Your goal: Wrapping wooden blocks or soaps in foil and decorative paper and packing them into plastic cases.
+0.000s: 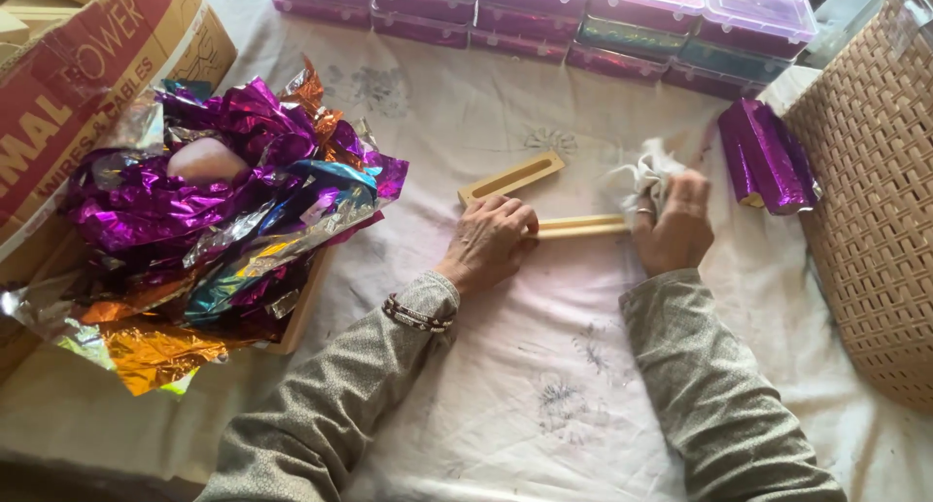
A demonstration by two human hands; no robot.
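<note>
Looking down from my head camera, my left hand (494, 238) lies flat, fingers loosely spread, pinning one end of a pale wooden strip (581, 227) to the white cloth (505, 366), while my right hand (675, 220) is closed round a crumpled white rag (641, 172) at the strip's other end. I judge the wiping only partly done: a second slotted wooden piece (512, 176) lies just beyond my left hand, and I cannot tell whether it is clean. To my left sits a tray heaped with crinkled purple, gold and silver foil (214, 220), beside a red-and-white printed carton (87, 94). Along the far edge run stacked purple-lidded plastic boxes (583, 16); a purple foil-wrapped bundle (766, 154) lies by a woven basket (870, 172).
</note>
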